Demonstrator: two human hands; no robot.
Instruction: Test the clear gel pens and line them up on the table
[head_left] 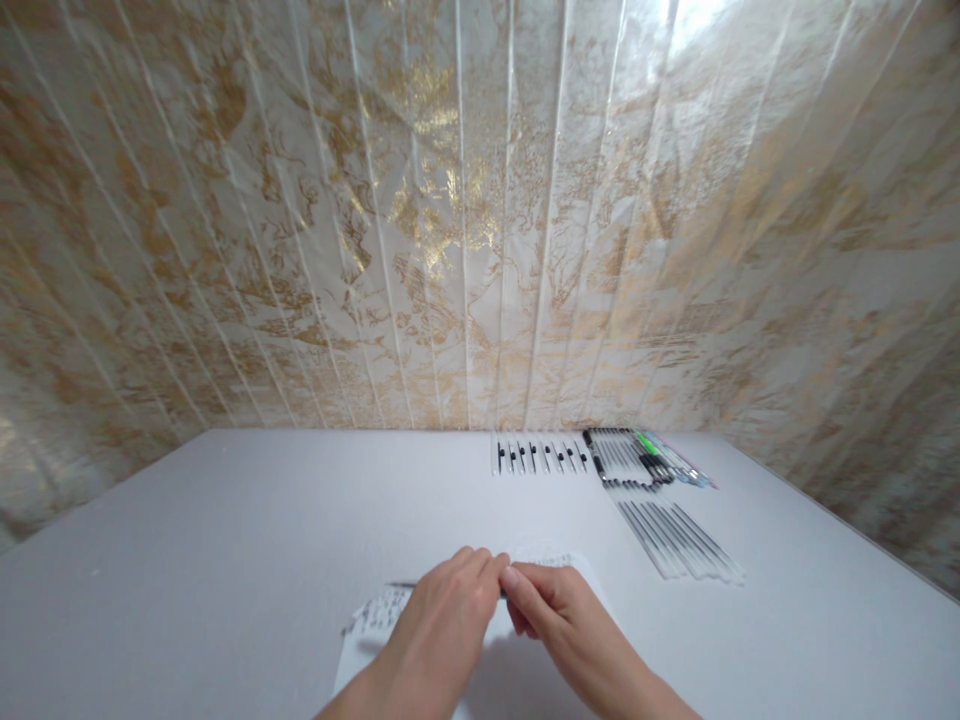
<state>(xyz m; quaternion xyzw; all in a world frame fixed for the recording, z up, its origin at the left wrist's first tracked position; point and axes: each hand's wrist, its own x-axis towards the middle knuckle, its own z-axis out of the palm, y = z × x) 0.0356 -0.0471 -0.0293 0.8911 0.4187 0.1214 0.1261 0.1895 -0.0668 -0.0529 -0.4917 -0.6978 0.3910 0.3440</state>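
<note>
Left hand [450, 605] curled round slim dark pen [401, 584], point toward nine o'clock; right hand [551, 605] pinching three o'clock end. Pen over written sheet [360, 660], table's [187, 560] six o'clock. Slack pinch could drop pen; dipped point could mark sheet.

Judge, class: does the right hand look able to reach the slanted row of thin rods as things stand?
Probably yes: nothing visible blocks the right hand from the rods, though it seems occupied with a slim item beside the left hand.
</note>
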